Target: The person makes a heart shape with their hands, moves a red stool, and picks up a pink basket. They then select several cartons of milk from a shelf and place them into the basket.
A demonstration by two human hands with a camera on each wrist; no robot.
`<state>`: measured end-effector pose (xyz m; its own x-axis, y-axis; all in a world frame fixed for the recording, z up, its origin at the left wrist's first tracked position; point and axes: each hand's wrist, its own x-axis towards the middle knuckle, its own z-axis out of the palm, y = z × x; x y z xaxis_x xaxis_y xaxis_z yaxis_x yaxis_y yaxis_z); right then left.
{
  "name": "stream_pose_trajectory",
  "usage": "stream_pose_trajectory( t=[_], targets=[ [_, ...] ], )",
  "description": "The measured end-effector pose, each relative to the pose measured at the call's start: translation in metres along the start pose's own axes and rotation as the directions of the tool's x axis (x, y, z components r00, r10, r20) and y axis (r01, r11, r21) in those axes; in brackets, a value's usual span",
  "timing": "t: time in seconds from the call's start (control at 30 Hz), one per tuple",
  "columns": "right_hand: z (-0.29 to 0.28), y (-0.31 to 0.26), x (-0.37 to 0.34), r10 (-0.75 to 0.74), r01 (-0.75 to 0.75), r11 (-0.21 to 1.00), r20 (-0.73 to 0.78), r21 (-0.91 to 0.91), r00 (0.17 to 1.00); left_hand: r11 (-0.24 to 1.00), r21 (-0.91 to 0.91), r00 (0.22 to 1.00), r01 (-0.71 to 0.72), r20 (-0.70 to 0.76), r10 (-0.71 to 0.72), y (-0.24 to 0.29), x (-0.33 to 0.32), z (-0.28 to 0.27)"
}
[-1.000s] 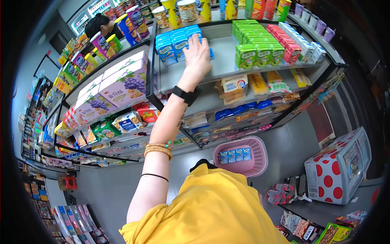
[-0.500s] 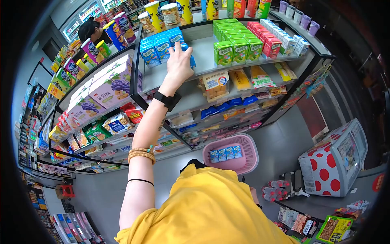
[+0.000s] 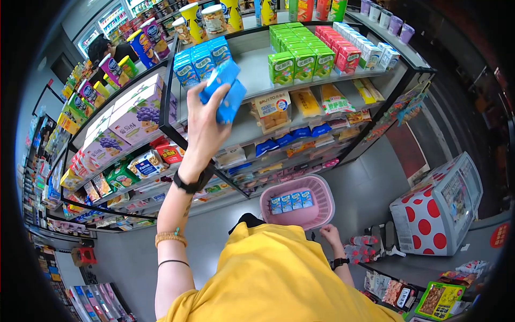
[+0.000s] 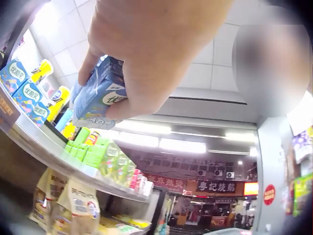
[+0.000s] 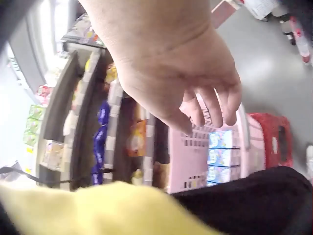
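Observation:
My left hand (image 3: 205, 126) grips blue drink cartons (image 3: 232, 102), seemingly two together, in front of the top shelf's edge. In the left wrist view, thumb and fingers pinch a blue carton (image 4: 101, 93) from its sides. Just behind it stand rows of matching blue cartons (image 3: 203, 65) on the shelf. Low at my right side hangs my right hand (image 3: 330, 234), its fingers loosely curled around nothing. In the right wrist view that hand (image 5: 181, 83) overlaps the pink basket (image 5: 188, 156), where a row of blue cartons (image 5: 222, 157) lies.
Green cartons (image 3: 294, 67) and red cartons (image 3: 347, 58) share the top shelf (image 3: 252, 64), with bagged bread (image 3: 272, 111) on the tier below. The pink basket (image 3: 324, 206) stands on the floor before the shelf. A red-dotted freezer (image 3: 424, 225) is at right; another person (image 3: 99, 51) is at far left.
My left hand has lifted blue cartons off the shelf and drawn them back toward me, tilting them. My right hand has come into sight beside the basket.

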<state>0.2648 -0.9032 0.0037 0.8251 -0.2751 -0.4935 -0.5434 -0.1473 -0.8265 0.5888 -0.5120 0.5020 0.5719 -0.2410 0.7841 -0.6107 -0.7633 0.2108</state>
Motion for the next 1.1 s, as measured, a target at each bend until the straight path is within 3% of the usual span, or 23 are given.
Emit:
stream_pose_trajectory(
  t=[0.13, 0.17, 0.2, 0.27, 0.33, 0.37, 0.4, 0.47, 0.5, 0.53, 0.6, 0.73, 0.83, 0.93, 0.97, 1.07, 1.1],
  targets=[
    [-0.001, -0.115, 0.008, -0.287, 0.291, 0.956, 0.084, -0.038, 0.954, 0.977, -0.195, 0.973, 0.091, 0.228, -0.046, 0.034, -0.039, -0.027],
    [-0.001, -0.168, -0.005, -0.252, 0.251, 0.968, 0.166, 0.028, 0.953, 0.949, -0.274, 0.942, 0.154, 0.332, -0.057, 0.039, -0.050, -0.027],
    [-0.001, -0.222, -0.022, -0.222, 0.206, 0.975, 0.248, 0.089, 0.943, 0.912, -0.344, 0.900, 0.223, 0.431, -0.057, 0.044, -0.062, -0.026],
    [0.005, -0.287, -0.040, -0.459, 0.470, 0.882, 0.296, 0.038, 0.838, 0.826, -0.421, 0.772, 0.375, 0.636, -0.026, 0.051, -0.090, -0.013],
    [0.013, -0.330, -0.054, -0.576, 0.611, 0.791, 0.380, 0.034, 0.724, 0.740, -0.450, 0.630, 0.499, 0.775, 0.046, 0.053, -0.124, 0.007],
    [0.019, -0.340, -0.057, -0.625, 0.676, 0.736, 0.421, 0.039, 0.657, 0.708, -0.436, 0.556, 0.556, 0.828, 0.073, 0.056, -0.137, 0.012],
    [0.027, -0.344, -0.057, -0.589, 0.636, 0.765, 0.508, 0.098, 0.629, 0.677, -0.414, 0.478, 0.608, 0.872, 0.104, 0.059, -0.149, 0.018],
    [0.043, -0.347, -0.058, -0.516, 0.534, 0.821, 0.664, 0.203, 0.542, 0.558, -0.421, 0.395, 0.715, 0.902, 0.176, 0.060, -0.170, 0.029],
    [0.053, -0.345, -0.058, -0.453, 0.419, 0.873, 0.736, 0.250, 0.503, 0.471, -0.380, 0.324, 0.796, 0.925, 0.199, 0.061, -0.177, 0.034],
    [0.058, -0.343, -0.062, -0.444, 0.455, 0.865, 0.747, 0.213, 0.494, 0.379, -0.327, 0.255, 0.866, 0.940, 0.227, 0.062, -0.181, 0.038],
    [0.063, -0.345, -0.070, -0.425, 0.527, 0.839, 0.771, 0.138, 0.474, 0.379, -0.280, 0.195, 0.882, 0.949, 0.248, 0.058, -0.183, 0.045],
    [0.067, -0.332, -0.062, -0.352, 0.433, 0.894, 0.781, 0.117, 0.516, 0.422, -0.162, 0.078, 0.892, 0.975, 0.209, 0.056, -0.181, 0.048],
    [0.063, -0.334, -0.062, -0.368, 0.249, 0.929, 0.753, 0.274, 0.546, 0.606, -0.190, 0.142, 0.773, 0.982, 0.126, 0.059, -0.168, 0.049],
    [0.063, -0.337, -0.062, -0.306, 0.126, 0.948, 0.725, 0.292, 0.618, 0.607, -0.101, 0.104, 0.788, 0.994, 0.031, 0.063, -0.165, 0.063],
    [0.063, -0.331, -0.060, -0.357, 0.153, 0.927, 0.684, 0.342, 0.637, 0.613, -0.122, 0.160, 0.781, 0.987, -0.007, 0.063, -0.167, 0.069],
    [0.055, -0.323, -0.060, -0.277, -0.119, 0.854, 0.634, 0.507, 0.722, 0.571, -0.439, 0.451, 0.694, 0.883, 0.131, 0.069, -0.165, 0.064],
    [0.054, -0.304, -0.050, -0.258, -0.240, 0.766, 0.627, 0.597, 0.735, 0.552, -0.448, 0.412, 0.704, 0.890, 0.197, 0.074, -0.158, 0.058]
  ],
)
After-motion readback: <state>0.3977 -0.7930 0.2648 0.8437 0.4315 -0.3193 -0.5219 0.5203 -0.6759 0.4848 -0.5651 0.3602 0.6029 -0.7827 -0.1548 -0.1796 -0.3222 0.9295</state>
